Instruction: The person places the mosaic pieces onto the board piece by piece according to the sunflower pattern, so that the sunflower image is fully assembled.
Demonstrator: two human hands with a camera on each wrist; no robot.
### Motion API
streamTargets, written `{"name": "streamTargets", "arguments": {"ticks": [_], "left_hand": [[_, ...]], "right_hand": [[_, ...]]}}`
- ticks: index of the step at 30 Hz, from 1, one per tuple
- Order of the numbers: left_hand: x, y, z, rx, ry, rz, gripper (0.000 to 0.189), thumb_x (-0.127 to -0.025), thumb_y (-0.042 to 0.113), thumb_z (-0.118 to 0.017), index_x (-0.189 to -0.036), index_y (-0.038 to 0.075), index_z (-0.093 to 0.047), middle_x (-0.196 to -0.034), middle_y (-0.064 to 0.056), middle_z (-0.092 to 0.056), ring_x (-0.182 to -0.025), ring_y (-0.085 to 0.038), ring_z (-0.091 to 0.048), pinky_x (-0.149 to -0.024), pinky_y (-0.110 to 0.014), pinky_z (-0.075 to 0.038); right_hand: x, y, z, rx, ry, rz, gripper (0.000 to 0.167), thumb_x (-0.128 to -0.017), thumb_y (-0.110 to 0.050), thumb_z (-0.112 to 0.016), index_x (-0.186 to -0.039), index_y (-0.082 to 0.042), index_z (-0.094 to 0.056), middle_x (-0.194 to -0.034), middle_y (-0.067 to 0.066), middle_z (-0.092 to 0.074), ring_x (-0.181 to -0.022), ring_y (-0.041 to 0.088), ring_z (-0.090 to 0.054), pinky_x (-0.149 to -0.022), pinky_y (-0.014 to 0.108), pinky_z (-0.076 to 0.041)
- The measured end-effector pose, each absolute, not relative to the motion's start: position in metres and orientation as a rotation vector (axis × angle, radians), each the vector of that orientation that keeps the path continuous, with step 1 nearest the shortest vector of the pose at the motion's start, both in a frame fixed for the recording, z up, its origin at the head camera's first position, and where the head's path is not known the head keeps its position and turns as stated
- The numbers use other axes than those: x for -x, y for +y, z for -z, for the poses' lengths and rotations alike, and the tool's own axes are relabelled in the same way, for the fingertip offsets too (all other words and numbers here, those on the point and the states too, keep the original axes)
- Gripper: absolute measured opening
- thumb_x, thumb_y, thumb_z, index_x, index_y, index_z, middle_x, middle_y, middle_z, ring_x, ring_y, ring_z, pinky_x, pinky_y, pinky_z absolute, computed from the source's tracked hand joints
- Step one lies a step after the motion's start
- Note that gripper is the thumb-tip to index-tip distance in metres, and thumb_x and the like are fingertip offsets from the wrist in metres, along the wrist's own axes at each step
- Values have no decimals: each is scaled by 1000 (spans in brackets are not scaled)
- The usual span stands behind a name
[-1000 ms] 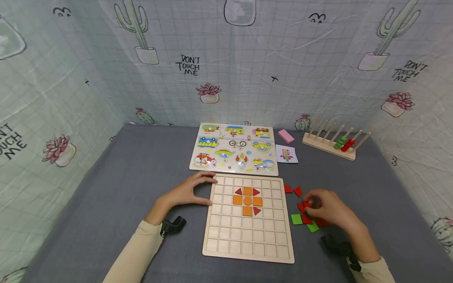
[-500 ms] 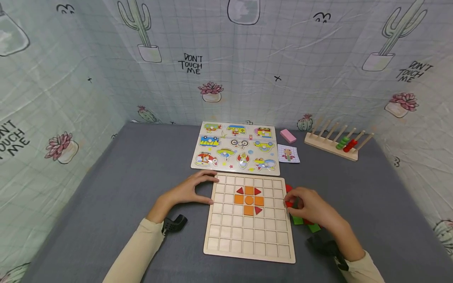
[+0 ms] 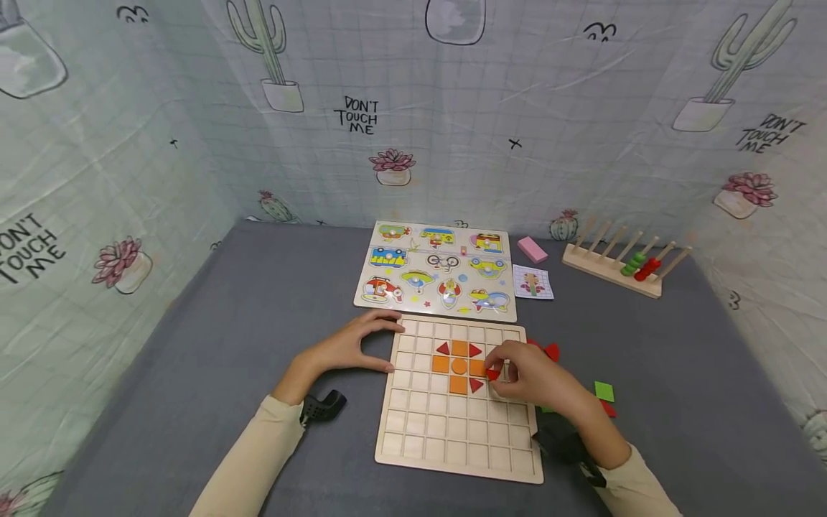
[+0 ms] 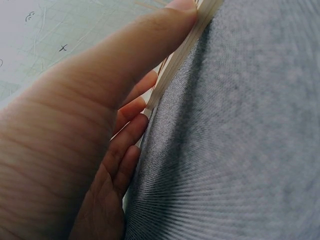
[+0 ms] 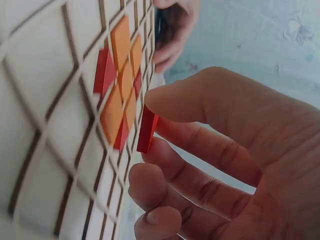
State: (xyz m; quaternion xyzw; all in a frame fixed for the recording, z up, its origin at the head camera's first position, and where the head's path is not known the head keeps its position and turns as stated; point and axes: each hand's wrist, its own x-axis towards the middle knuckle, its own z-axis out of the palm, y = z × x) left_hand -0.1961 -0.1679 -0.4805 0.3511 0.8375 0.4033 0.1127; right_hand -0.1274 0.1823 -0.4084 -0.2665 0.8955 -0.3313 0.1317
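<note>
Probably light and stiff, the red piece looks like a thin painted tile, unlikely to bend or break though perhaps a little slick, so its narrow edges seem the best place to take hold, leaving the flat faces free. It is over the right half of the grid board, just beside the rightmost orange square (the fingers hide its full outline, and whether it touches the grid board I cannot tell). The right hand pinches it between thumb and fingertips, lying across the grid board's right edge, with the wrist beyond that edge and the spare fingers curled. The left hand grips nothing: thumb and fingers are spread apart, their tips touching the grid board's left edge. On the worktop, a green square lies right of the grid board.
</note>
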Motion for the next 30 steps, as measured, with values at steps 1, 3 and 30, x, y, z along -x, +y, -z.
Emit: {"name": "streamTargets", "arguments": {"ticks": [1, 3, 30], "left_hand": [[196, -168, 481, -1029, 2458, -1183, 64, -76, 31, -85, -134, 18, -59, -149, -2, -40, -139, -27, -33, -112, -53, -27], [196, -167, 480, -1028, 2456, -1188, 64, -76, 31, -85, -133, 18, -59, -149, -2, -40, -139, -27, -33, -112, -53, -27], [197, -168, 480, -1048, 2457, -1185, 63, -77, 28, -85, -133, 16, -59, -148, -5, -41, -139, -27, -35, -112, -52, -28]], "right_hand": [[128, 179, 410, 796, 2589, 971, 19, -80, -1, -74, -98, -3, -69, -84, 1, -60, -61, 7, -46, -54, 22, -43], [129, 173, 411, 827, 2577, 982, 19, -79, -1, -74, -98, -3, -69, -84, 0, -60, -63, 8, -48, -55, 21, -43], [128, 111, 428, 887, 2629, 760, 13, -83, -6, -74, -96, -8, -71, -96, 0, -61, -82, 15, -53, -70, 25, -48]]}}
